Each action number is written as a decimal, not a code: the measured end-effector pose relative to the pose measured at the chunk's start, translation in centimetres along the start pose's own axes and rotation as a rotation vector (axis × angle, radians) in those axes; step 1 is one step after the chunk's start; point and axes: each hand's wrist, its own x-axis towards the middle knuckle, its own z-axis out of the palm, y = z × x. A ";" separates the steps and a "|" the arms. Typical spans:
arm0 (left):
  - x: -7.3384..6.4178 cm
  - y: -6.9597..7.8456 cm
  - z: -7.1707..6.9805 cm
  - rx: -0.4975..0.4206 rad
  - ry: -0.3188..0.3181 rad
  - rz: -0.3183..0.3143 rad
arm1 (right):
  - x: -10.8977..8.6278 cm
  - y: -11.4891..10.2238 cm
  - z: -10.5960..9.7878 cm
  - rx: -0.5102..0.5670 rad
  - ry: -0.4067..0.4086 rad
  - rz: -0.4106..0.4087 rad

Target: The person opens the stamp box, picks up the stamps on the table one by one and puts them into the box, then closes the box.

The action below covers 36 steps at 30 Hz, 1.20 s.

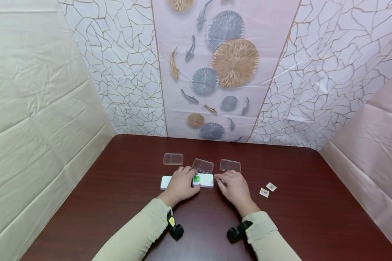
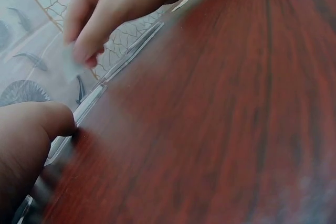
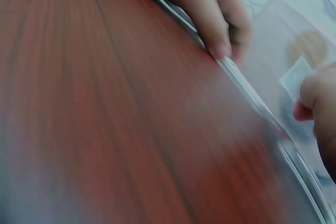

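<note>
My left hand (image 1: 182, 183) holds a small white-filled flat plastic case (image 1: 206, 180), thumb along its near edge and fingers at its far edge. A small green square (image 1: 197, 178) lies on the white at the case's left end. Just right of the case, my right hand (image 1: 233, 186) pinches a small thin pale square (image 3: 295, 78) between thumb and fingers, raised above the table in the right wrist view. A second white flat case (image 1: 165, 182) sits to the left, partly hidden by my left hand.
Beyond the hands lie three clear lid-like trays: a left one (image 1: 173, 158), a tilted middle one (image 1: 203, 165) and a right one (image 1: 230, 165). Two small printed squares (image 1: 264, 192) rest to the right. The dark red wooden table (image 1: 300, 217) meets curtains behind.
</note>
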 end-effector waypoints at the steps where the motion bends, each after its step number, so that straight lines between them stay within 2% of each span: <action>1: 0.0 0.0 0.0 0.000 0.003 0.000 | 0.3 -0.3 0.4 -0.021 -0.016 -0.003; 6: 0.1 -0.1 0.1 0.014 0.000 0.000 | 1.5 -1.3 1.9 -0.124 -0.130 0.002; 10: 0.1 0.1 0.0 0.017 0.006 0.004 | 1.7 -1.4 2.0 -0.181 -0.214 -0.016; 15: 0.1 0.1 -0.1 0.030 0.009 0.006 | 1.6 -1.7 2.0 -0.145 -0.258 -0.006; 21: -0.1 0.0 -0.1 0.035 0.001 0.003 | 1.4 -1.9 2.0 -0.083 -0.270 0.044; 24: -0.2 -0.1 -0.2 0.039 -0.003 0.008 | 1.3 -1.8 2.1 -0.066 -0.271 0.041; 26: -0.2 -0.2 -0.2 0.050 -0.004 0.020 | 1.2 -1.6 1.9 -0.045 -0.243 0.028; 30: -0.6 -0.9 -0.3 0.051 0.006 0.051 | 0.9 -0.1 1.2 0.014 -0.095 -0.031; 33: -1.1 -1.8 -0.7 0.040 0.023 0.061 | 0.2 2.3 0.3 0.048 0.027 -0.086; 36: -1.8 -3.3 -1.2 0.038 0.047 0.060 | -1.1 5.1 -1.0 0.078 0.083 -0.095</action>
